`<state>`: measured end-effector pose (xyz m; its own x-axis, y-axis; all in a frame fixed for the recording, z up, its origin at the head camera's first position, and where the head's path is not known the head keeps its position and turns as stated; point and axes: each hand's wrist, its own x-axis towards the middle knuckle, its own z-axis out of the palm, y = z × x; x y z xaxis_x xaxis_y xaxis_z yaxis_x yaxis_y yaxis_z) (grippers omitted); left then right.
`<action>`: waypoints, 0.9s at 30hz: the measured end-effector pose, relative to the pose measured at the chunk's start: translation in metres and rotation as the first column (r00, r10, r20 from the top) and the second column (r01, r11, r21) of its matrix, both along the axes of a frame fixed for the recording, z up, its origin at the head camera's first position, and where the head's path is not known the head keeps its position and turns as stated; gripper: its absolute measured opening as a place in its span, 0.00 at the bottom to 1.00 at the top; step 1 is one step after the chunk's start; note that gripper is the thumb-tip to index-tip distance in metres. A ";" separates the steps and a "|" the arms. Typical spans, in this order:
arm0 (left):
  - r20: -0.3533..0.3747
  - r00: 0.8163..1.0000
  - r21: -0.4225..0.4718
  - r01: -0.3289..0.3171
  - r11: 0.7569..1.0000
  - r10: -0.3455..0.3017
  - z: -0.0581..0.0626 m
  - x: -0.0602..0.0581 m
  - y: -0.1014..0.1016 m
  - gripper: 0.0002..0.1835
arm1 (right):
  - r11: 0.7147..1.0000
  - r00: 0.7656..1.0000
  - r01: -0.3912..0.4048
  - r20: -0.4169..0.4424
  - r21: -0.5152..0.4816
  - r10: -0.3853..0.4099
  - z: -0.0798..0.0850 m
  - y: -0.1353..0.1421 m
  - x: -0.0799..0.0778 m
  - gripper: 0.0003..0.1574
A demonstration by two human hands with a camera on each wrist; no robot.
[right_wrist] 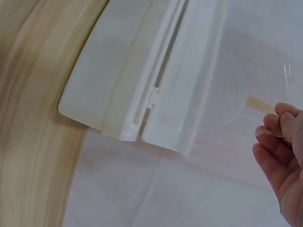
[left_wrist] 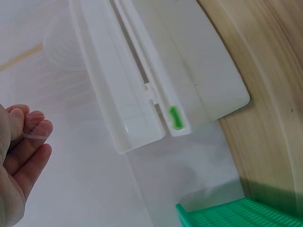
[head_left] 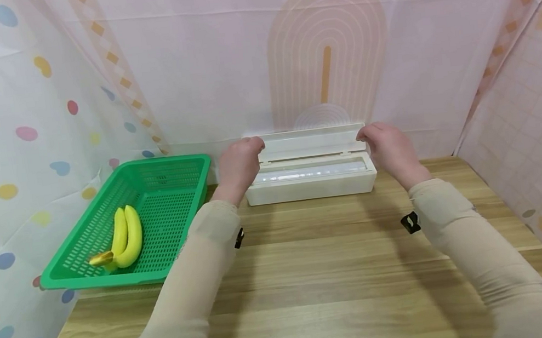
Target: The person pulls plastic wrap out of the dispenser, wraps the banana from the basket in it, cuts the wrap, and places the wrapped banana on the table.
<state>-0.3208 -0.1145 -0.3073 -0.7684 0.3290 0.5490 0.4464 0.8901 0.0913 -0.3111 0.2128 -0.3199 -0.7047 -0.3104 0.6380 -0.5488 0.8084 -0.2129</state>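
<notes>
A white cling film dispenser stands on the table by the back wall, its lid tipped up and a clear roll showing inside. My left hand is raised by the dispenser's left end, pinching the edge of the transparent cling film between thumb and fingers. At the opposite end, my right hand pinches the film too, a clear scrap showing at its fingertips in the right wrist view. Between the hands the film is nearly invisible. A green slider sits at one end of the dispenser.
To the left, a green plastic basket holds two yellow bananas. The wood-grain table stretches from the dispenser toward me. Patterned cloth hangs close behind the dispenser and on both sides.
</notes>
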 end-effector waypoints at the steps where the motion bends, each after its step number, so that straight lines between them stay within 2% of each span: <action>1: -0.012 1.000 0.001 0.003 1.000 -0.003 0.001 0.000 0.000 0.13 | 1.000 1.000 -0.006 -0.012 -0.002 0.006 0.001 0.000 0.000 0.13; 13: -0.162 0.985 0.026 0.072 0.997 -0.067 0.007 0.006 -0.001 0.12 | 0.998 0.998 -0.004 -0.059 -0.060 0.000 0.011 0.002 0.005 0.10; 17: -0.195 0.976 0.019 0.101 0.995 -0.095 0.011 0.008 -0.002 0.12 | 0.998 0.996 0.005 -0.085 -0.066 -0.010 0.013 0.004 0.007 0.08; 24: -0.228 0.968 0.015 0.110 0.994 -0.104 0.021 0.016 -0.003 0.14 | 0.997 0.994 -0.019 -0.112 -0.069 0.011 0.021 0.005 0.011 0.07; 27: -0.269 0.955 0.013 0.133 0.991 -0.125 0.024 0.017 -0.004 0.14 | 0.997 0.991 -0.024 -0.132 -0.071 0.015 0.024 0.005 0.014 0.08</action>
